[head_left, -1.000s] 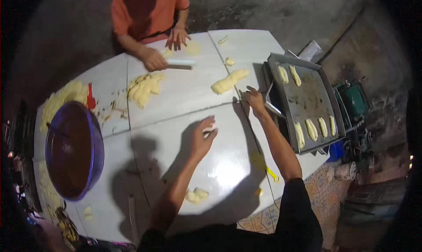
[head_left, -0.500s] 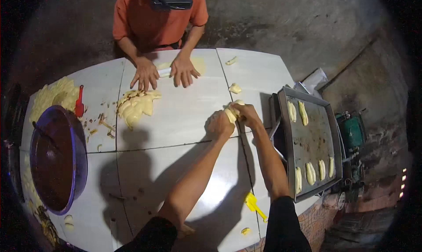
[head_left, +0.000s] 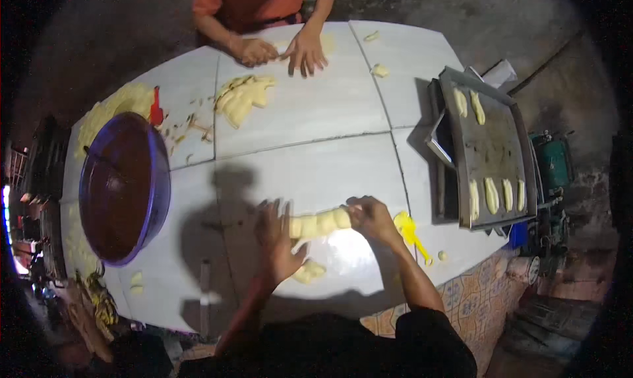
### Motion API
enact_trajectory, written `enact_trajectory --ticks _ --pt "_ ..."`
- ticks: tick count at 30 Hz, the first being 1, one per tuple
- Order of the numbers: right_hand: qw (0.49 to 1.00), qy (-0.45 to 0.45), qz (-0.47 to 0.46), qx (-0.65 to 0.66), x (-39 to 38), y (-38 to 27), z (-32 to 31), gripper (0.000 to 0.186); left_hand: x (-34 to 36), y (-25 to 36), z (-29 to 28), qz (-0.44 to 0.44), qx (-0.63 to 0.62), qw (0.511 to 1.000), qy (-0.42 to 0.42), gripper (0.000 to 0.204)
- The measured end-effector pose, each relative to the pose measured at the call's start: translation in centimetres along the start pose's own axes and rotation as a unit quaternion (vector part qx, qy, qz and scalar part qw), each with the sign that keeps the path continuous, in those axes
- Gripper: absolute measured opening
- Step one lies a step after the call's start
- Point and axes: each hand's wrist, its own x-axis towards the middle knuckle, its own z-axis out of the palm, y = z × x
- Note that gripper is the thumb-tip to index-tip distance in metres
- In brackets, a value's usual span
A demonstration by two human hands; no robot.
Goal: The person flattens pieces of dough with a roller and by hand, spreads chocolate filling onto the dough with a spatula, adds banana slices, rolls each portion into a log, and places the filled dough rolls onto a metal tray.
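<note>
A pale, lumpy strip of dough lies crosswise on the near part of the white tabletop. My left hand is at its left end, slightly blurred, with fingers stretched and thumb apart. At the strip's right end, my right hand has its fingers closed on the dough. A smaller dough lump rests just below, close to my left thumb. To the right of my right hand lies a yellow plastic scraper with a handle.
A metal tray with several shaped dough sticks stands at right. On the left is a purple basin of brown filling, with a red-handled tool behind it. Cut dough pieces lie before a co-worker, whose hands work across the table.
Both my hands have come nearer with the dough, from the table's middle right, and moved apart to its ends. My view has shifted. The co-worker's left and right hands have drawn closer together.
</note>
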Motion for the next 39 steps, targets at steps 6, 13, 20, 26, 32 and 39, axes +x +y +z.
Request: enact_trajectory --ticks 6,13,20,26,32,39 --pt "0.981 0.145 -0.078 0.1 -2.9 -2.8 -1.2 0.019 6.8 2.2 8.1 0.109 -0.065 0.982 -0.139 0.064" --pt "0.789 0.442 -0.251 0.345 -9.2 -8.2 -6.5 0.03 6.0 3.6 4.0 0.033 -0.262 0.962 -0.075 0.026" --pt "0.75 0.077 -0.142 0.641 -8.8 -5.7 -6.7 0.038 4.8 4.2 -0.9 0.076 -0.28 0.939 -0.183 0.031" --pt "0.992 -0.068 -0.102 0.012 -9.8 -6.3 0.4 0.031 4.2 3.6 -3.3 0.105 -0.285 0.907 -0.29 0.041" --pt "0.961 0.109 -0.19 0.171 -16.1 -13.0 -4.4 0.023 3.4 -1.0 -4.0 0.025 -0.425 0.874 -0.233 0.034" --pt "0.983 0.092 -0.072 0.139 -4.2 -1.6 -4.6 0.094 3.4 3.1 -3.4 0.052 -0.313 0.945 -0.086 0.031"
